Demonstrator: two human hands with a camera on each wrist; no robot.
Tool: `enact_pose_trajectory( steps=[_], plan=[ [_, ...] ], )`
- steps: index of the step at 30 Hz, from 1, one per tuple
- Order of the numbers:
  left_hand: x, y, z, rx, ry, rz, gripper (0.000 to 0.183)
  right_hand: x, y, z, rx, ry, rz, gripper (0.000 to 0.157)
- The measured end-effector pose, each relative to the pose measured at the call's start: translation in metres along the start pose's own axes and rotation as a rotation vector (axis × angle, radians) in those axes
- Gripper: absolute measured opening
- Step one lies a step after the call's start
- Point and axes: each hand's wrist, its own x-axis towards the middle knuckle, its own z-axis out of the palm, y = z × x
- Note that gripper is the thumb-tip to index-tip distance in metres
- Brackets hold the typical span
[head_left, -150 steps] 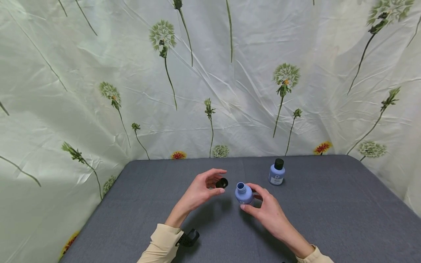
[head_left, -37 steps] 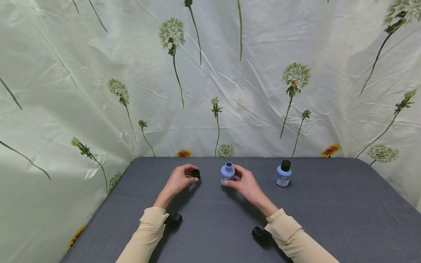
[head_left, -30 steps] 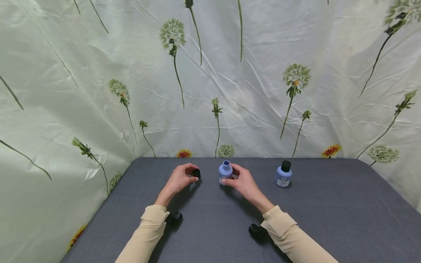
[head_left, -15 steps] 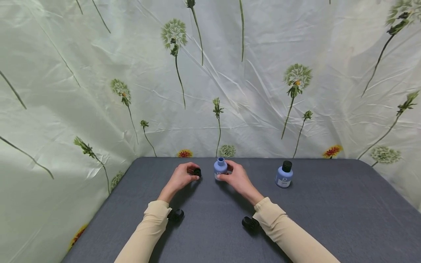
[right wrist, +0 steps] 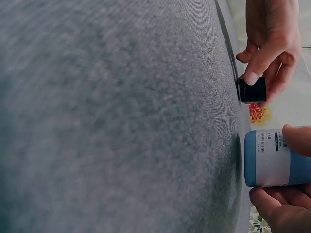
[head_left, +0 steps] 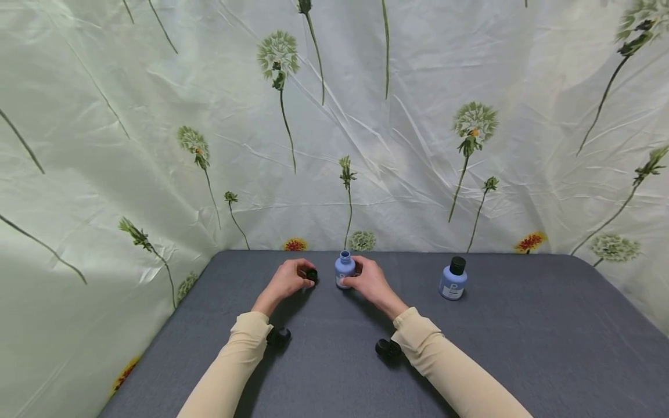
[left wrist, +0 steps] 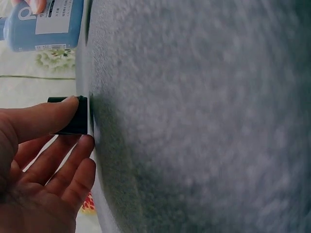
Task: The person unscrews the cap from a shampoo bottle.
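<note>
My left hand (head_left: pixel 286 280) pinches a black screw cap (head_left: pixel 312 275) between thumb and fingers, low over the table. In the left wrist view the cap (left wrist: pixel 80 121) stands at the cloth surface. To its right, my right hand (head_left: pixel 370 280) grips a small blue bottle (head_left: pixel 344 268) by its body. That bottle is upright, its neck uncapped. The right wrist view has the bottle's base (right wrist: pixel 250 158) right by the cloth; whether it touches is hard to tell. Bottle and cap are a short distance apart.
A second blue bottle (head_left: pixel 453 284) with a black cap and white label stands upright farther right. Dark grey cloth covers the table (head_left: pixel 334 371). A pale curtain (head_left: pixel 407 145) printed with flowers hangs behind its back edge. Both wrists wear black devices.
Since five seconds ago, both hands have moved farther away and to the left, with the cap and the bottle lowered. Over the last second the bottle has shifted left, nearer the cap.
</note>
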Motion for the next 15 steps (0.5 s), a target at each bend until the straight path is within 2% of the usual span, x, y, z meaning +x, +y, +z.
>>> enact_pose_trajectory(
  steps=[4, 11, 15],
  plan=[
    [0.001, -0.004, 0.000, -0.012, 0.001, -0.001, 0.034, 0.004, 0.001, 0.002, -0.012, 0.002, -0.005, 0.059],
    [0.001, -0.007, -0.002, -0.108, -0.014, -0.019, 0.030, 0.010, 0.003, 0.003, -0.067, -0.017, 0.001, 0.056],
    [0.001, -0.011, -0.003, -0.159, -0.035, -0.007, 0.032, 0.012, 0.004, 0.003, -0.089, -0.037, 0.004, 0.057]
  ],
)
